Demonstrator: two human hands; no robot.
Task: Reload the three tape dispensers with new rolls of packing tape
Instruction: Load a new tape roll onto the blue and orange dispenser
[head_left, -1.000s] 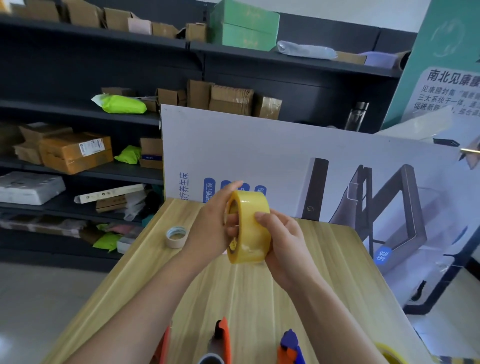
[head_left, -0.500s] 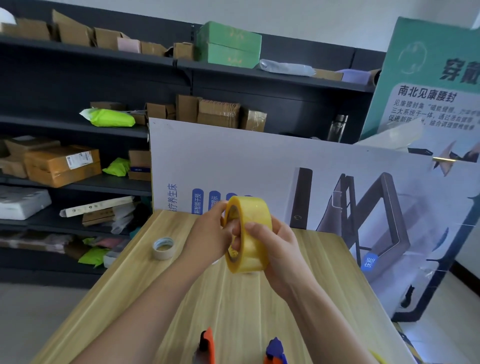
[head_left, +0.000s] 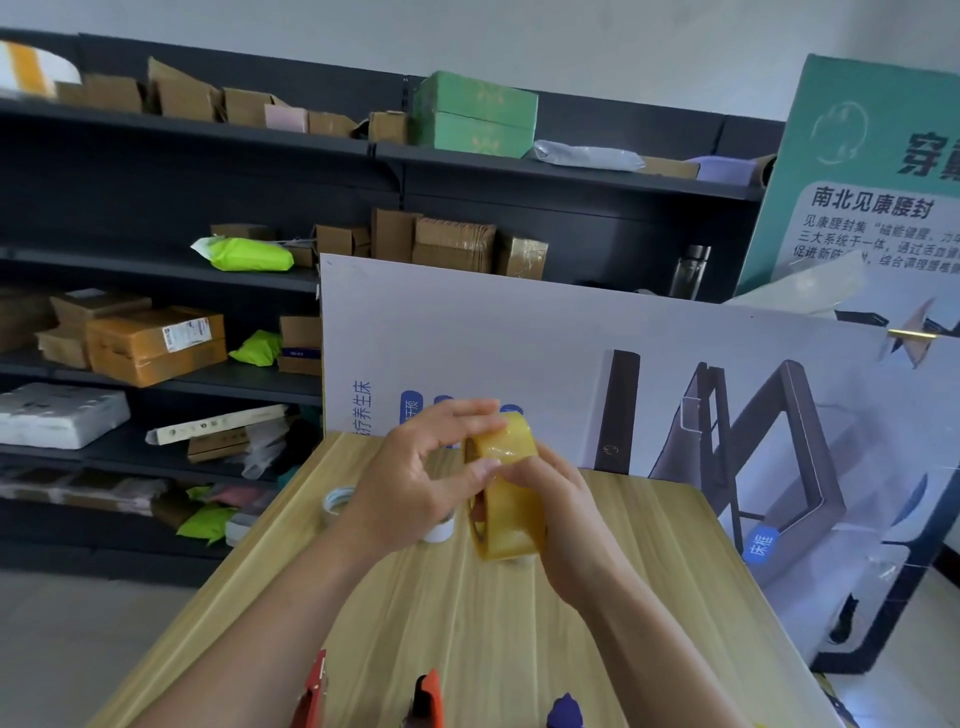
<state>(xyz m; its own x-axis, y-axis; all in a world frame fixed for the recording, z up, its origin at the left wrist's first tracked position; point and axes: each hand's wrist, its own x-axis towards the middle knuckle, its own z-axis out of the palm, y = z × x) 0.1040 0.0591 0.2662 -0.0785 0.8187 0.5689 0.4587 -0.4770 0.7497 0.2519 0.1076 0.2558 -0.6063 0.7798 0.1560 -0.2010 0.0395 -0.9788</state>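
Faces dark shelving (head_left: 156, 171) across the whole back, loaded with brown cartons, green boxes and bright green pouches. Looks past a large white poster board (head_left: 519, 338) leaning at the table's far edge, with a teal sign (head_left: 872, 156) standing behind it at the right. Works over a light wooden table (head_left: 467, 649) running from the board down to the bottom of the view. Reaches both forearms out over the middle of it.

Grips the tape roll (head_left: 511, 512) with the right hand (head_left: 566, 514), fingers curled round its right side and thumb laid on the outer band. Holds that roll, yellow and translucent, on edge in the air above the far half of the table, open core turned left. Lays the left hand (head_left: 415, 493) against it with fingers nearly straight and spread: index tip on top of the roll, thumb tip pressed to the band just beside the right thumb, nothing clasped.

Shows 3 dispensers only as tips at the bottom edge: a red dispenser (head_left: 311, 691), an orange dispenser (head_left: 428, 696) and a blue dispenser (head_left: 566, 709), side by side, well apart from the roll. Shows 1 small white core (head_left: 337, 501) flat on the table left of the left wrist, and a second white piece (head_left: 439, 530) peeking out under the left palm, too hidden to identify.
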